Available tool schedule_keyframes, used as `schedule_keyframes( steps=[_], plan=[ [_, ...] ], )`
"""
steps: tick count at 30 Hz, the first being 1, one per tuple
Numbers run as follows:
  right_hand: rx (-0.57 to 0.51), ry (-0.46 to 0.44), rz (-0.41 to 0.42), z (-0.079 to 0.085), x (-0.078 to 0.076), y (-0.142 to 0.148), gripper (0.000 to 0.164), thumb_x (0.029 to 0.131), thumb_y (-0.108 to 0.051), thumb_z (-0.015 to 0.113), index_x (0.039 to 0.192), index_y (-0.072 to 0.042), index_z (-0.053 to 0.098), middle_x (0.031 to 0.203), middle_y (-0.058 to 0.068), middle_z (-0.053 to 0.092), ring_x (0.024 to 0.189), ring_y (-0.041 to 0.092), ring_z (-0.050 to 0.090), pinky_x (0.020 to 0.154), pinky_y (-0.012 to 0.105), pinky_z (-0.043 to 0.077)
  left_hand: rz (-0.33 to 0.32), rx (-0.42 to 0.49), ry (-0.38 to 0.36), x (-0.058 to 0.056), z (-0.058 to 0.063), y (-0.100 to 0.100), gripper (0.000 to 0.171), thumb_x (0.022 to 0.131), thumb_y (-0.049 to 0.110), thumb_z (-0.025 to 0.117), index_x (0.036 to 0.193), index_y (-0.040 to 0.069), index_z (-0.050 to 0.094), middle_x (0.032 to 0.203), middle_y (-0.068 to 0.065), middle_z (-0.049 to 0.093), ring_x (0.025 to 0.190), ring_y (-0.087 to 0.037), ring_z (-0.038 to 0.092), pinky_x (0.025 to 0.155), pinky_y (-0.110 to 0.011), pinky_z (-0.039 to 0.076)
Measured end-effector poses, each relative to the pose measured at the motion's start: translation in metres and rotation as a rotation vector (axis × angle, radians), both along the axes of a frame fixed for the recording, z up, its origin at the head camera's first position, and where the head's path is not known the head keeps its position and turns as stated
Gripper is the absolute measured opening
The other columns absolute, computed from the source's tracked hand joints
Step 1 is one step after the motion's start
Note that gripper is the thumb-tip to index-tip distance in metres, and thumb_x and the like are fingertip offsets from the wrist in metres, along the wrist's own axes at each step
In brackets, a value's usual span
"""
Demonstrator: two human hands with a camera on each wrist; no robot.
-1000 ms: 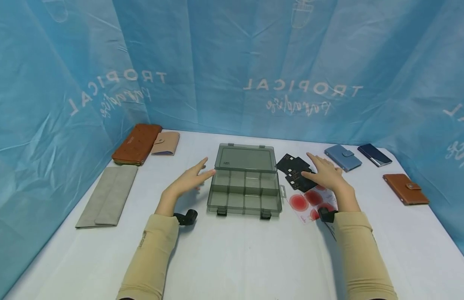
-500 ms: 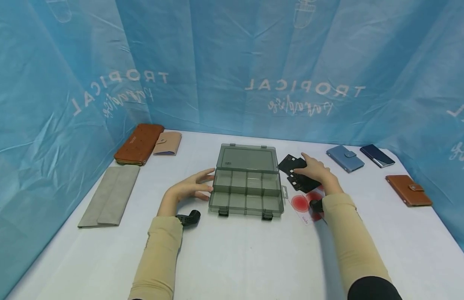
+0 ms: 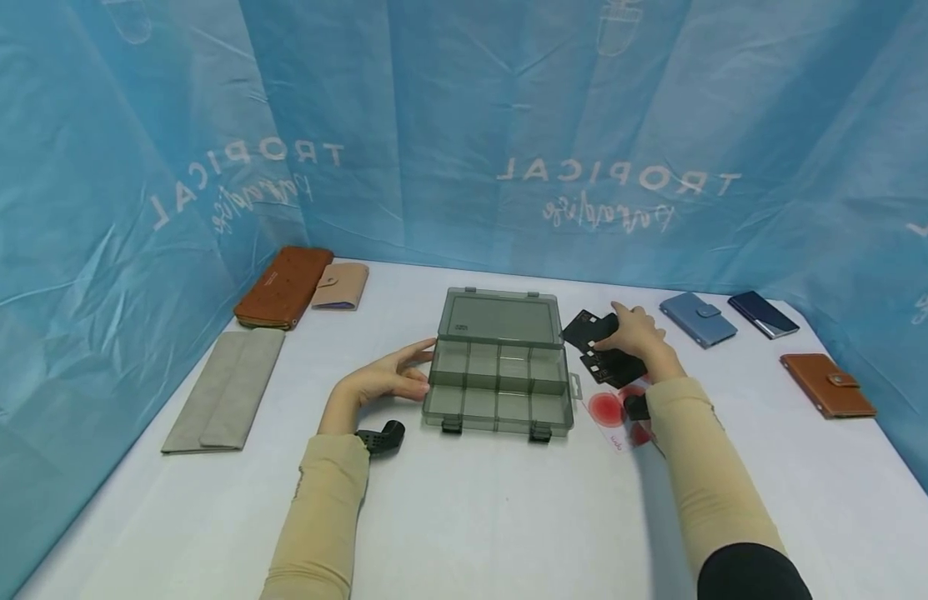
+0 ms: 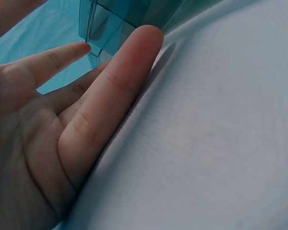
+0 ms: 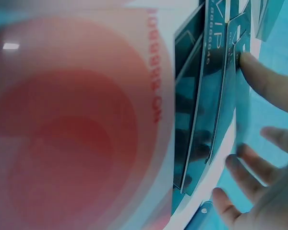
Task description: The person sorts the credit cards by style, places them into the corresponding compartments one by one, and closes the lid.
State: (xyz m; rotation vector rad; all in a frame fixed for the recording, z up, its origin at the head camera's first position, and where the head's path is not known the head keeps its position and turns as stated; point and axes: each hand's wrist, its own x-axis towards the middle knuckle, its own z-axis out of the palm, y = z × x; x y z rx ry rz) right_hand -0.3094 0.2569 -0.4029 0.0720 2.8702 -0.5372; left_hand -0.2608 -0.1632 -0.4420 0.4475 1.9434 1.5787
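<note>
Right grip (image 3: 634, 333) has gone from hovering a second ago to pinching a black card (image 3: 606, 326) between thumb and fingers; remaining black cards (image 3: 619, 367) lie just below it, red-circled cards (image 3: 605, 409) nearer its wrist. Left grip (image 3: 384, 377), fingers fairly spread, has come in to touch the open compartment box (image 3: 479, 423) on its right. Probably means card pick-up is under way, box steadied.

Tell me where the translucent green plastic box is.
In the head view, the box lies near the centre, between the left hand and the black rectangular cards.
</note>
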Motion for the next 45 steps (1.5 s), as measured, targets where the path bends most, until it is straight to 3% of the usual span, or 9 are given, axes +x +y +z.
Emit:
schedule_keyframes(
  steps=[7, 13, 18, 21, 24, 27, 34, 39, 45],
  plan=[
    [-0.278, 0.199, -0.102, 0.002, 0.004, 0.003, 0.053, 0.086, -0.008, 0.060, 0.134, 0.005, 0.041, 0.125, 0.035, 0.038, 0.102, 0.044, 0.048, 0.085, 0.051, 0.042, -0.001, -0.001, 0.005, 0.001, 0.006, 0.001, 0.091, 0.080, 0.008, 0.071, 0.150, 0.018, 0.014, 0.151, -0.015, 0.017, 0.100, -0.017, 0.053, 0.083, -0.031, 0.048],
    [-0.552, 0.174, -0.158, 0.005, 0.007, 0.004, 0.038, 0.093, -0.006, 0.048, 0.129, 0.006, 0.043, 0.119, 0.031, 0.048, 0.098, 0.039, 0.057, 0.085, 0.046, 0.047, -0.001, -0.004, 0.011, 0.002, 0.008, 0.001, 0.092, 0.079, 0.009, 0.071, 0.150, 0.018, 0.014, 0.150, -0.015, 0.017, 0.100, -0.017, 0.053, 0.082, -0.030, 0.048],
    [-0.623, 0.180, -0.218, 0.015, 0.010, -0.005, 0.035, 0.095, -0.012, 0.046, 0.127, 0.003, 0.045, 0.117, 0.025, 0.051, 0.092, 0.030, 0.058, 0.085, 0.044, 0.048, -0.006, -0.021, 0.039, 0.001, 0.007, 0.001, 0.091, 0.080, 0.009, 0.071, 0.150, 0.018, 0.014, 0.150, -0.016, 0.018, 0.101, -0.018, 0.053, 0.082, -0.030, 0.047],
    [-0.669, 0.189, -0.229, 0.027, 0.014, -0.016, 0.036, 0.095, -0.016, 0.048, 0.126, 0.002, 0.044, 0.122, 0.024, 0.049, 0.100, 0.032, 0.055, 0.088, 0.046, 0.045, -0.009, -0.032, 0.052, 0.001, 0.006, 0.000, 0.091, 0.080, 0.009, 0.071, 0.150, 0.018, 0.013, 0.151, -0.015, 0.018, 0.102, -0.020, 0.053, 0.082, -0.030, 0.047],
    [-0.712, 0.191, -0.200, 0.040, 0.017, -0.030, 0.037, 0.095, -0.018, 0.050, 0.125, 0.003, 0.044, 0.127, 0.023, 0.045, 0.110, 0.035, 0.048, 0.091, 0.047, 0.040, -0.010, -0.033, 0.051, 0.001, 0.005, 0.000, 0.091, 0.080, 0.009, 0.071, 0.150, 0.019, 0.013, 0.151, -0.015, 0.018, 0.103, -0.020, 0.053, 0.083, -0.031, 0.047],
    [-0.740, 0.167, -0.142, 0.051, 0.020, -0.046, 0.035, 0.095, -0.018, 0.052, 0.122, 0.003, 0.044, 0.123, 0.021, 0.046, 0.105, 0.033, 0.045, 0.088, 0.047, 0.038, -0.009, -0.032, 0.052, -0.001, 0.004, 0.000, 0.091, 0.080, 0.009, 0.071, 0.150, 0.019, 0.013, 0.151, -0.015, 0.018, 0.103, -0.020, 0.053, 0.083, -0.031, 0.047],
    [-0.742, -0.025, 0.087, 0.059, 0.030, -0.087, 0.033, 0.096, -0.008, 0.046, 0.129, 0.001, 0.047, 0.132, 0.021, 0.044, 0.095, 0.028, 0.047, 0.083, 0.045, 0.040, -0.009, -0.026, 0.042, -0.001, 0.004, 0.002, 0.092, 0.079, 0.009, 0.072, 0.150, 0.019, 0.014, 0.150, -0.015, 0.018, 0.102, -0.019, 0.053, 0.083, -0.030, 0.047],
    [-0.650, -0.092, 0.221, 0.053, 0.032, -0.113, 0.028, 0.093, -0.002, 0.051, 0.120, 0.001, 0.056, 0.123, 0.021, 0.051, 0.101, 0.031, 0.054, 0.086, 0.044, 0.046, 0.000, -0.011, 0.016, 0.000, 0.003, 0.002, 0.091, 0.079, 0.009, 0.072, 0.150, 0.019, 0.014, 0.151, -0.015, 0.018, 0.101, -0.018, 0.054, 0.083, -0.031, 0.047],
    [-0.488, -0.120, 0.327, 0.049, 0.034, -0.139, 0.021, 0.088, 0.003, 0.054, 0.107, -0.002, 0.063, 0.108, 0.020, 0.058, 0.083, 0.027, 0.062, 0.077, 0.041, 0.052, 0.001, 0.002, 0.006, 0.002, 0.004, 0.002, 0.090, 0.080, 0.009, 0.070, 0.150, 0.018, 0.014, 0.150, -0.016, 0.017, 0.100, -0.017, 0.054, 0.084, -0.032, 0.047]
  ],
)
